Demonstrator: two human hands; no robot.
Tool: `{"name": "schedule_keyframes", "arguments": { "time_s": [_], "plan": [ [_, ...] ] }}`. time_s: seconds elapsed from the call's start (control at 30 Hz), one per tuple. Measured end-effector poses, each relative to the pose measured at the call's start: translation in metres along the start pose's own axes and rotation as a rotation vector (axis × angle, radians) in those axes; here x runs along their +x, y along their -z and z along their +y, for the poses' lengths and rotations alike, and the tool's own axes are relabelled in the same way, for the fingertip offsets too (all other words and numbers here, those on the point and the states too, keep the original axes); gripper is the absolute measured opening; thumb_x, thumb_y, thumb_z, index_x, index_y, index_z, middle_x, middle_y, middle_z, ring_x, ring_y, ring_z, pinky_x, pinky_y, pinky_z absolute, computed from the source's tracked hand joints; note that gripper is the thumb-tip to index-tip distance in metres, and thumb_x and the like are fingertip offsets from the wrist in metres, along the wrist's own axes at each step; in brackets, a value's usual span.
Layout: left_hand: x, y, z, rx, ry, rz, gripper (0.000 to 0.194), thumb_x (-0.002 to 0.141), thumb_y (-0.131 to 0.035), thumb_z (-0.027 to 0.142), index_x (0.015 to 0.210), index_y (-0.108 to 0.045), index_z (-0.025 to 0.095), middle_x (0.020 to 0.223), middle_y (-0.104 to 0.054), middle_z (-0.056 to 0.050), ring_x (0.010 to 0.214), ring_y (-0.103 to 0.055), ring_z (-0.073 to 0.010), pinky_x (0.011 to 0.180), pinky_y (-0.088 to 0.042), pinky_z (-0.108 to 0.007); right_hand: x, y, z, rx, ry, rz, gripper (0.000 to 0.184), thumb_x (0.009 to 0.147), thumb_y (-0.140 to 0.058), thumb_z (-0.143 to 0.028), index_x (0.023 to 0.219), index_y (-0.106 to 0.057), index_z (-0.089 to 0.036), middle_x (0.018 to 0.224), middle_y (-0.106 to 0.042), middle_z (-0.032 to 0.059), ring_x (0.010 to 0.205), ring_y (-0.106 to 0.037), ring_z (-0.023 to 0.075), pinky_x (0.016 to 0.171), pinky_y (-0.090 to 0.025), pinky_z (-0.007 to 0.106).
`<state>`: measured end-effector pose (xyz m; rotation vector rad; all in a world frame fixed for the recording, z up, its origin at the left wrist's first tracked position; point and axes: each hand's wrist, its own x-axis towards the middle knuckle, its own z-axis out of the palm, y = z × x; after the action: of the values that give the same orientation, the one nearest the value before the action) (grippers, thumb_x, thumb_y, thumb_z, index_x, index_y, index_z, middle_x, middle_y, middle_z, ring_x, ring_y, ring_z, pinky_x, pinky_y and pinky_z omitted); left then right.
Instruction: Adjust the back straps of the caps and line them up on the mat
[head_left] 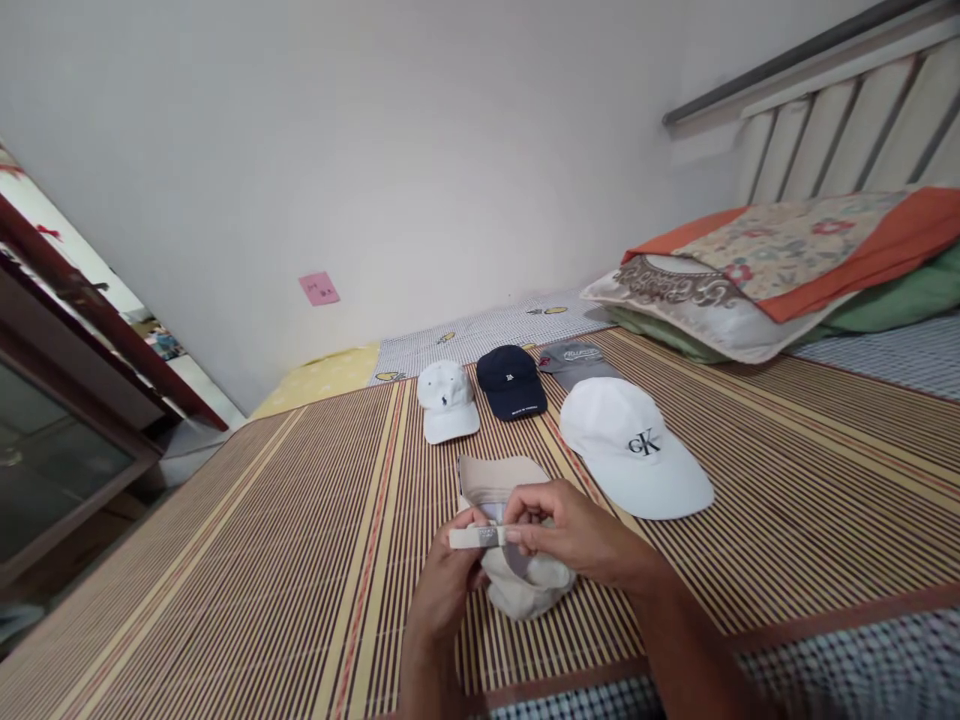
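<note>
A beige baseball cap (529,590) lies upturned on the striped bamboo mat, brim pointing away from me. My left hand (450,570) pinches its back strap near the metal buckle (487,537). On the other side of the buckle, my right hand (559,525) grips the same strap between thumb and fingers. The fingers partly cover the cap's inside. Beyond it stand a small white cap (446,390) with a dark logo and a navy cap (510,380). A larger white cap (622,440) with black letters sits to the right, partly in front of a grey cap (574,360).
The bamboo mat (247,530) covers the bed, with checked cloth (862,660) along the near edge. Pillows (750,310) with an orange floral cover (825,240) are stacked at the right by the headboard (847,120). A wall (450,150) rises behind; a glass-fronted cabinet (52,450) stands left.
</note>
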<state>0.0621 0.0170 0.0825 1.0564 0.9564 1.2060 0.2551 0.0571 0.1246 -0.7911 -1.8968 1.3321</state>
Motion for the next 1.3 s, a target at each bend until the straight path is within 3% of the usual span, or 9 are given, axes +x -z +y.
{"name": "schedule_keyframes", "arguments": {
  "time_s": [0.13,0.3,0.63,0.9,1.3],
  "plan": [
    [0.0,0.006,-0.002,-0.005,-0.009,-0.006,0.048,0.079,-0.079,0.057,0.07,-0.05,0.02,0.059,-0.035,0.009,0.052,-0.02,-0.0081,0.048,-0.016,-0.023,-0.005,0.015,0.007,-0.018,-0.022,0.03,0.023,0.091,-0.064,-0.035,0.1,-0.076,-0.017,0.091,-0.075,0.005,0.082,-0.066,0.0191,0.071,-0.046,0.028],
    [-0.001,0.01,-0.004,-0.019,0.003,0.008,0.049,0.078,-0.081,0.055,0.069,-0.048,0.02,0.059,-0.036,0.009,0.054,-0.022,-0.0084,0.05,-0.018,-0.022,-0.013,0.03,0.016,-0.074,-0.072,-0.035,0.016,0.086,-0.068,-0.03,0.089,-0.078,-0.017,0.087,-0.077,0.0047,0.081,-0.066,0.0204,0.071,-0.045,0.029],
    [-0.003,0.011,0.003,0.044,0.032,0.053,0.044,0.077,-0.083,0.049,0.068,-0.051,0.02,0.062,-0.039,0.007,0.058,-0.027,-0.0097,0.052,-0.022,-0.022,-0.006,0.02,0.011,-0.06,-0.032,-0.023,0.012,0.081,-0.068,-0.026,0.073,-0.072,-0.017,0.064,-0.063,-0.0024,0.062,-0.054,0.0139,0.059,-0.037,0.025],
    [-0.002,0.01,0.003,0.048,-0.003,0.056,0.046,0.079,-0.08,0.053,0.069,-0.05,0.02,0.061,-0.037,0.008,0.056,-0.023,-0.0092,0.051,-0.019,-0.023,-0.005,0.017,0.008,-0.105,-0.013,0.024,0.011,0.081,-0.067,-0.022,0.073,-0.07,-0.017,0.069,-0.065,-0.0014,0.067,-0.055,0.014,0.062,-0.038,0.025],
    [-0.004,0.009,0.002,0.032,-0.023,0.048,0.044,0.082,-0.079,0.051,0.072,-0.049,0.02,0.065,-0.037,0.007,0.059,-0.024,-0.0098,0.05,-0.019,-0.022,-0.006,0.016,0.014,0.113,0.038,-0.075,0.017,0.085,-0.071,-0.032,0.083,-0.075,-0.016,0.069,-0.064,-0.0016,0.062,-0.054,0.012,0.06,-0.039,0.024]
  ]
}}
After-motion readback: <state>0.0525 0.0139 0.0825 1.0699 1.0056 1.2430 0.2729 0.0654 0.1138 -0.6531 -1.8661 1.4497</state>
